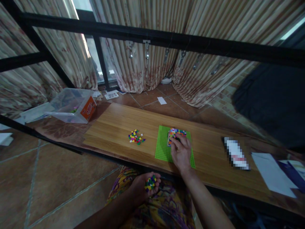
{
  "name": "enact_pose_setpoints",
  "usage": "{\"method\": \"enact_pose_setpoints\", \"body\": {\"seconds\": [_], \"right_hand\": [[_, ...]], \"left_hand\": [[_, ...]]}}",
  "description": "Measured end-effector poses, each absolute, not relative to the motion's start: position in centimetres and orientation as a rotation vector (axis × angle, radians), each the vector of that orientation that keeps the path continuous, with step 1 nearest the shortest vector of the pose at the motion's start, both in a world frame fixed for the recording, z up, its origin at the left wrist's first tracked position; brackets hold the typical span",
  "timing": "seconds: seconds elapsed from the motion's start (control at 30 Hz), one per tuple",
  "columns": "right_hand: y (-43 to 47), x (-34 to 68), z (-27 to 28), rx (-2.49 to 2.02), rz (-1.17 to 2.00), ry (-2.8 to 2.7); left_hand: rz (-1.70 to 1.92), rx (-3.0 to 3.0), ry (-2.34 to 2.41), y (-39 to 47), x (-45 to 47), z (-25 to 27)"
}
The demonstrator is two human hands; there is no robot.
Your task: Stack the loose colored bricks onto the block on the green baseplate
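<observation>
Right hand (181, 152) lies palm-down on a flat, studded green baseplate (163, 146). Its fingers (175, 142) are drawn close together at the near edge of a small rectangular block of multicoloured bricks (177, 132) built on the plate's far half; whether a brick is pinched between them cannot be told.

Left hand (143, 187) sits low, below the table edge over the lap, palm up. Fingers curled into a cup around a handful of tiny bricks (150, 183): yellow, green, blue, glossy plastic.

Baseplate sits on a pale wood-grain table (114, 127), smooth and long. A loose pile of small bricks (136, 137) lies on the bare wood left of the plate, well apart from either hand.

Far left: a clear plastic storage tub (71, 105) with an orange label, tilted. To the right, white paper sheets (271, 171), flat. Behind, ribbed patterned curtains (152, 57); glossy brown floor tiles (47, 178).
</observation>
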State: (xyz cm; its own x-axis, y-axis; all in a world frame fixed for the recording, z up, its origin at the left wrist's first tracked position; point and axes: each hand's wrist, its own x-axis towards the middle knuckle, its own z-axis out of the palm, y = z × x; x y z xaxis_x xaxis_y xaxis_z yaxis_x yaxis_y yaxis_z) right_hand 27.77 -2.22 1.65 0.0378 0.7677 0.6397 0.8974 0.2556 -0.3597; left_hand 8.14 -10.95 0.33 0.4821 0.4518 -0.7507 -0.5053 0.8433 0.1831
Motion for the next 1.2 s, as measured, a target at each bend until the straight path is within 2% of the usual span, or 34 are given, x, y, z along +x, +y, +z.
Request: {"method": "enact_pose_setpoints", "body": {"seconds": [0.27,0.57,0.8,1.2], "right_hand": [[-2.4,27.6,1.9,-1.543,-0.236,-1.778],[-5.5,27.3,4.9,-1.513,-0.043,-1.755],[-13.2,24.9,5.0,-1.336,0.414,-2.066],[-14.1,24.7,3.4,-1.425,0.493,-2.16]], "left_hand": [[0.595,-0.035,0.9,-10.7,8.5,1.2],[0.694,-0.015,0.738,-11.0,8.0,2.9],[0.699,-0.058,0.715,-11.2,8.3,2.5],[0.609,-0.016,0.756,-11.4,8.9,2.1]]}}
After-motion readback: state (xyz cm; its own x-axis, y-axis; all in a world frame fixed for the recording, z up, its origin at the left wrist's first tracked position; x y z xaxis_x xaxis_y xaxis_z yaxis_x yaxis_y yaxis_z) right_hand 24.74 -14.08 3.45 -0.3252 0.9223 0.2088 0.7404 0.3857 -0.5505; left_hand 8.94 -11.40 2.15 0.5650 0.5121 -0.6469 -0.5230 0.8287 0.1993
